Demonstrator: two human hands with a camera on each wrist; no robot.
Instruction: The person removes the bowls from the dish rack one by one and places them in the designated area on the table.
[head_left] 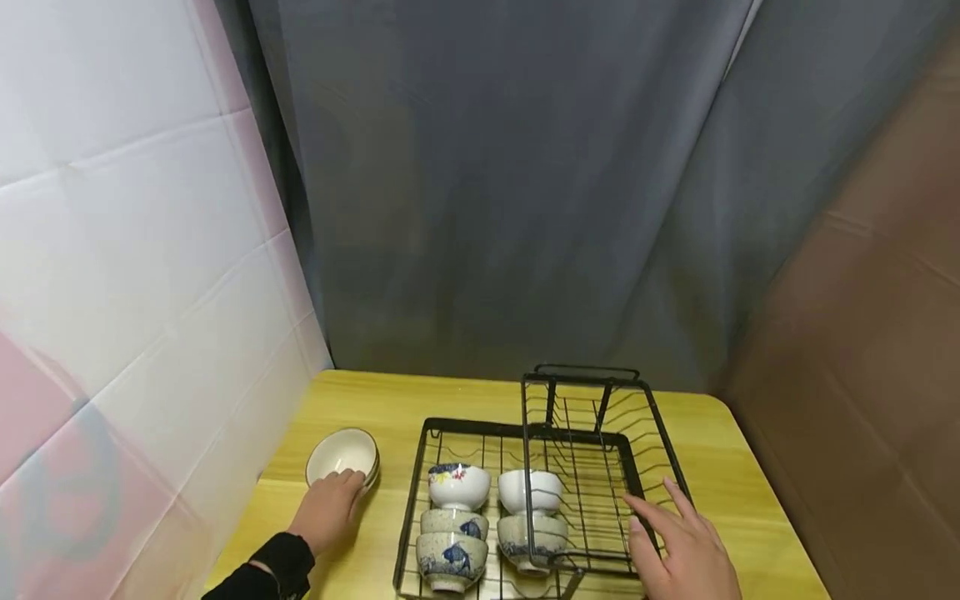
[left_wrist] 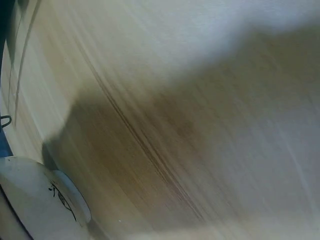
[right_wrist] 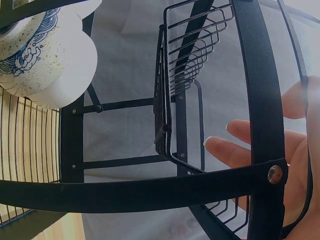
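Left hand (head_left: 328,508) reaching to 12, fingers curled, clamped on white bowl (head_left: 339,450) at its 6 o'clock rim; bowl at black rack's (head_left: 411,504) 9–10 o'clock. Right hand (head_left: 684,554) at rack's 3–4 o'clock, fingers apart, slightly bent.

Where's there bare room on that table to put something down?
Bare table shows between the pale bowl and the rack, and right of the rack toward the brown wall. It's crowded on the rack's front left, where bowls sit close together.

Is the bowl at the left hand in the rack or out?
Out: the head view shows the bowl left of the rack, outside its frame.
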